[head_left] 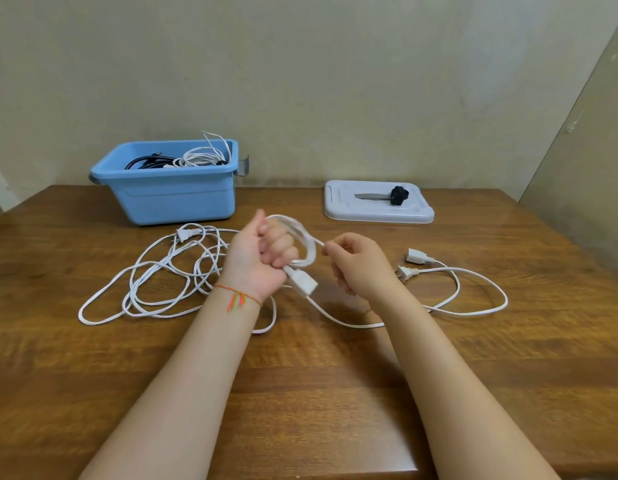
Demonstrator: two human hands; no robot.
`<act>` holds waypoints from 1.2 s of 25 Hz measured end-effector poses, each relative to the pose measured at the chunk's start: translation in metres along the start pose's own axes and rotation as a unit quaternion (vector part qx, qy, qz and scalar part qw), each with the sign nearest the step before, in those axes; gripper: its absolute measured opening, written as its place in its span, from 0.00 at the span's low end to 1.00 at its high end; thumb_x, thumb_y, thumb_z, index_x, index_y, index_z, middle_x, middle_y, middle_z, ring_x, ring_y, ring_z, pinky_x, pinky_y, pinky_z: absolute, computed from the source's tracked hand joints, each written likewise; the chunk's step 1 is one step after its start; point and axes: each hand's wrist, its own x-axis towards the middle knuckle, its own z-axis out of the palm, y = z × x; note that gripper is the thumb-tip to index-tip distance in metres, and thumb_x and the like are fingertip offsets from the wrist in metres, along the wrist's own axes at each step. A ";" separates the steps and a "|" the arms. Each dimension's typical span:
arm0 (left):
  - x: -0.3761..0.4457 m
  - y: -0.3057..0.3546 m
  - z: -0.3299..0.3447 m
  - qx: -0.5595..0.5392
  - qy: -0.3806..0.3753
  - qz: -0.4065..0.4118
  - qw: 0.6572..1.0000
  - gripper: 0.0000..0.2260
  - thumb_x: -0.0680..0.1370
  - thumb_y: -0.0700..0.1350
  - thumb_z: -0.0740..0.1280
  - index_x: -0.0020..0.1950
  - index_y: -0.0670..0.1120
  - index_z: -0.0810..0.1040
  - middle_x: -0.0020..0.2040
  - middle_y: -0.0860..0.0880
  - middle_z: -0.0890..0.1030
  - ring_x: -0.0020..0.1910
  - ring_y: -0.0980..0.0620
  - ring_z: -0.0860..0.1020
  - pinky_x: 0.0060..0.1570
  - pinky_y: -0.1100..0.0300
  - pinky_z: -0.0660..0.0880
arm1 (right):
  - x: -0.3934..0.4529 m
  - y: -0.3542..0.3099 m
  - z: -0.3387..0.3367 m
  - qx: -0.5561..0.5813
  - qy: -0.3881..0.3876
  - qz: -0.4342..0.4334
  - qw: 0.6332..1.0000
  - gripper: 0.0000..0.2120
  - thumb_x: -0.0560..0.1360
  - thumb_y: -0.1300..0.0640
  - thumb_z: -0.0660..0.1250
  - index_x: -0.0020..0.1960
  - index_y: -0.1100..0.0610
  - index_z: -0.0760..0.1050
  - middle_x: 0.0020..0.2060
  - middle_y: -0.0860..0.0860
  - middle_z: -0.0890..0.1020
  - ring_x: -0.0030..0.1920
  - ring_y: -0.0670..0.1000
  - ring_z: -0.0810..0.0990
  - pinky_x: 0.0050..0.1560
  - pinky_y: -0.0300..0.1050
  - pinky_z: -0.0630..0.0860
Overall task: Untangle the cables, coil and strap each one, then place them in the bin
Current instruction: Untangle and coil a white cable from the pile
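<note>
Head view, frame centre: the left hand [262, 258] grips a partial coil of white cable [305, 244]; the right hand [356, 261] pinches its strand. Loose cable [155, 275] lies at centre left on the counter [300, 393]. Upper left: blue bin [175, 199] holding coiled cables.

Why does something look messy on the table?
The white cables left of the hands lie in a loose tangle on the wooden table, loops crossing each other. One strand also pokes up out of the blue bin. Nothing looks broken.
</note>
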 end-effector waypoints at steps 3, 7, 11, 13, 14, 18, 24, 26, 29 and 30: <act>0.004 0.028 -0.013 -0.035 0.144 0.141 0.979 0.25 0.85 0.58 0.50 0.31 0.49 0.64 0.21 0.54 0.59 0.16 0.56 0.56 0.18 0.64 0.53 | 0.004 0.002 -0.009 -0.076 0.014 -0.014 0.997 0.04 0.77 0.53 0.69 0.50 0.52 0.76 0.39 0.51 0.81 0.33 0.46 0.75 0.33 0.41 0.71; 0.003 0.036 -0.009 0.082 0.192 0.250 0.945 0.21 0.84 0.55 0.51 0.33 0.50 0.64 0.22 0.54 0.60 0.18 0.56 0.58 0.20 0.64 0.55 | 0.003 0.001 -0.019 -0.109 0.005 -0.035 0.993 0.04 0.76 0.56 0.72 0.44 0.54 0.77 0.38 0.50 0.80 0.33 0.47 0.77 0.30 0.38 0.72; 0.000 0.003 0.005 0.429 0.116 0.317 0.838 0.16 0.85 0.47 0.52 0.37 0.48 0.65 0.28 0.51 0.65 0.25 0.53 0.63 0.26 0.61 0.63 | -0.004 -0.004 -0.015 -0.224 -0.045 -0.069 0.971 0.04 0.75 0.59 0.70 0.43 0.51 0.79 0.38 0.45 0.80 0.39 0.44 0.77 0.38 0.36 0.70; -0.002 -0.012 0.005 0.636 0.088 0.326 0.694 0.17 0.86 0.49 0.52 0.38 0.46 0.67 0.31 0.46 0.70 0.30 0.48 0.69 0.34 0.54 0.69 | -0.010 -0.009 -0.014 -0.184 -0.102 -0.105 0.972 0.07 0.74 0.62 0.69 0.45 0.52 0.81 0.37 0.45 0.80 0.37 0.42 0.76 0.39 0.35 0.72; -0.003 -0.017 0.005 0.703 0.073 0.316 0.632 0.17 0.85 0.50 0.52 0.39 0.46 0.67 0.33 0.44 0.72 0.33 0.46 0.71 0.37 0.50 0.71 | -0.013 -0.011 -0.014 -0.152 -0.122 -0.123 0.973 0.07 0.74 0.63 0.69 0.46 0.52 0.82 0.36 0.44 0.80 0.36 0.41 0.75 0.39 0.34 0.73; -0.006 -0.021 0.008 0.786 0.043 0.271 0.554 0.17 0.85 0.51 0.53 0.37 0.50 0.66 0.34 0.49 0.73 0.35 0.47 0.72 0.36 0.50 0.68 | -0.016 -0.018 -0.016 -0.002 -0.083 -0.161 0.983 0.02 0.74 0.62 0.73 0.46 0.59 0.81 0.27 0.44 0.79 0.27 0.43 0.73 0.30 0.36 0.71; -0.015 -0.007 0.017 0.830 0.023 0.184 0.526 0.27 0.82 0.61 0.57 0.28 0.47 0.64 0.25 0.53 0.65 0.27 0.52 0.64 0.33 0.55 0.59 | -0.016 -0.019 -0.015 0.024 0.005 -0.142 0.990 0.15 0.77 0.49 0.70 0.36 0.58 0.78 0.28 0.50 0.75 0.31 0.45 0.71 0.36 0.40 0.69; -0.019 -0.011 0.020 0.760 -0.033 0.132 0.635 0.27 0.78 0.62 0.63 0.28 0.46 0.64 0.25 0.51 0.61 0.26 0.53 0.60 0.33 0.55 0.59 | -0.012 -0.016 -0.012 0.065 0.047 -0.135 0.988 0.19 0.78 0.51 0.66 0.31 0.59 0.74 0.29 0.53 0.71 0.33 0.48 0.69 0.38 0.45 0.67; -0.026 -0.005 0.020 0.579 -0.161 -0.023 0.799 0.18 0.78 0.52 0.66 0.29 0.48 0.70 0.23 0.51 0.59 0.21 0.55 0.55 0.23 0.63 0.53 | -0.006 -0.013 -0.013 0.063 0.106 -0.139 0.983 0.21 0.79 0.54 0.64 0.31 0.64 0.67 0.27 0.52 0.66 0.30 0.48 0.65 0.36 0.43 0.62; -0.026 -0.001 0.018 0.523 -0.190 -0.067 0.828 0.17 0.79 0.49 0.63 0.29 0.50 0.70 0.22 0.52 0.57 0.20 0.55 0.54 0.22 0.64 0.50 | -0.005 -0.012 -0.014 0.045 0.115 -0.142 0.982 0.22 0.80 0.54 0.63 0.30 0.64 0.67 0.26 0.51 0.67 0.29 0.47 0.65 0.35 0.43 0.62</act>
